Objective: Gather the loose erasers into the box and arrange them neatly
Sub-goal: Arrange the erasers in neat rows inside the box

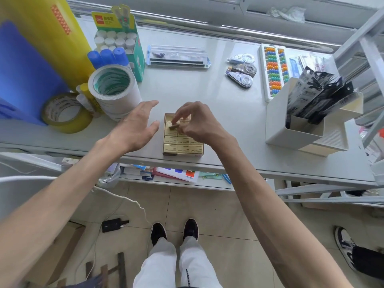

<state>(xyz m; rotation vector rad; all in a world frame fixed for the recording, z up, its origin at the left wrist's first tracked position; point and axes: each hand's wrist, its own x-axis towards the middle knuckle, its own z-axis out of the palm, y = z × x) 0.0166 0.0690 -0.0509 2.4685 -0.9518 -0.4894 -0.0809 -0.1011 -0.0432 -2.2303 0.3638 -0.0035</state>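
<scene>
**Seat the pinched eraser flat in the far rows**

Your right grip [195, 121] is curled over the box [182, 154], fingertips pinching one loose eraser [173, 126]. The eraser is tilted and sits just above the far-left rows. Your left grip [135, 126] is spread with straight fingers and has nothing in it. It hovers just beside the box's left wall, and I can't tell if it touches.

The box sits near the front edge of the table [218, 109]. Its near rows are packed flat, labels up. Your fingers hide part of the far rows, so the free slots can't be counted. The task is probably close to done.

To do this step well:
- Level the eraser first and turn its long side to match its neighbours.
- Lower it straight into the gap. Don't drop it in at an angle, or it will likely ride up on the next one.
- Rest the left grip against the left wall so the box doesn't skid toward the edge.
- Let go only once it's seated, then press it flat with one fingertip.
</scene>
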